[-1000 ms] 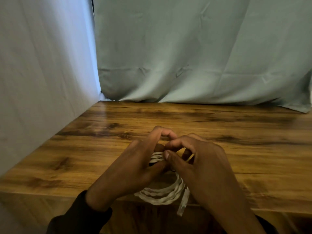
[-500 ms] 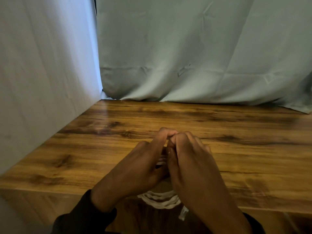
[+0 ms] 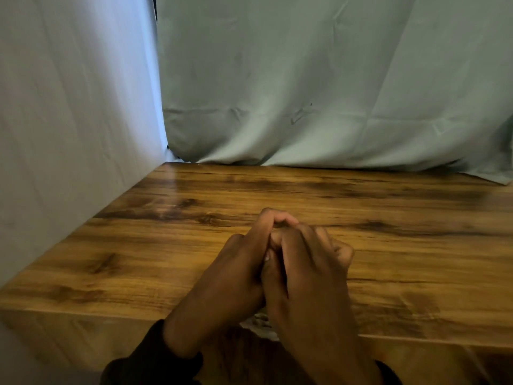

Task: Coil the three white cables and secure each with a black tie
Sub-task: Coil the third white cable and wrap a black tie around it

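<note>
My left hand (image 3: 236, 276) and my right hand (image 3: 308, 276) are pressed together over the near edge of the wooden table (image 3: 388, 259), fingers curled. Both grip a coiled white cable (image 3: 259, 325), of which only a small pale patch shows below the palms at the table's front edge. The rest of the coil is hidden under my hands. No black tie is visible, and I see no other cables.
A pale cloth wall (image 3: 69, 134) stands along the table's left side. A grey-green curtain (image 3: 333, 93) hangs along the far edge. Dark sleeves cover both wrists at the bottom of the view.
My hands have closed together over the coil and now cover most of it. The hanging loops and the connector that showed a second ago are hidden.
</note>
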